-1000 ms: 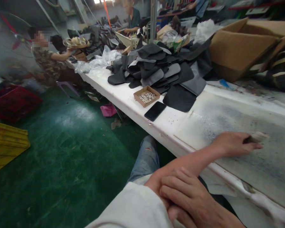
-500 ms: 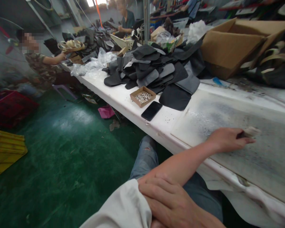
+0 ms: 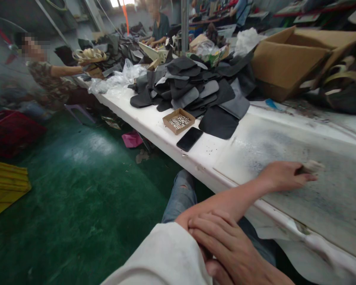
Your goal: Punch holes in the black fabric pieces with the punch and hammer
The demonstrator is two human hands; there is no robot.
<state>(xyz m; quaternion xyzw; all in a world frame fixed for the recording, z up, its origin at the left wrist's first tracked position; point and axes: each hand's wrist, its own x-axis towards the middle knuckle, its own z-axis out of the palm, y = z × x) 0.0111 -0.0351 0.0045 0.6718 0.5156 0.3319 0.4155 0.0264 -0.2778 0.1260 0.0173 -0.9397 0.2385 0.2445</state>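
My left hand (image 3: 283,175) reaches across to the right and rests low over a greyish, stained work sheet (image 3: 261,142) on the table. Its fingers are closed on a crumpled whitish cloth-like piece (image 3: 313,167), whose exact kind is unclear. My right hand (image 3: 225,241) is wrapped over my left forearm near the elbow, beside the edge of the white sleeve (image 3: 166,257). Its thumb is partly hidden beneath. Farther along the table lie a black phone (image 3: 190,139) and a small cardboard box (image 3: 178,121) of shiny metal bits.
Behind the phone rises a heap of black and grey cut pieces (image 3: 192,87). A large cardboard box (image 3: 287,63) stands at the back right. Clear plastic bags (image 3: 118,81) lie farther left. One person sits at far left, others work behind. A yellow crate (image 3: 7,190) is on the floor.
My right hand has shifted slightly right, off the sleeve edge and onto the bare forearm. My left hand stays nearly in place with the whitish piece. The person at far left has moved slightly.
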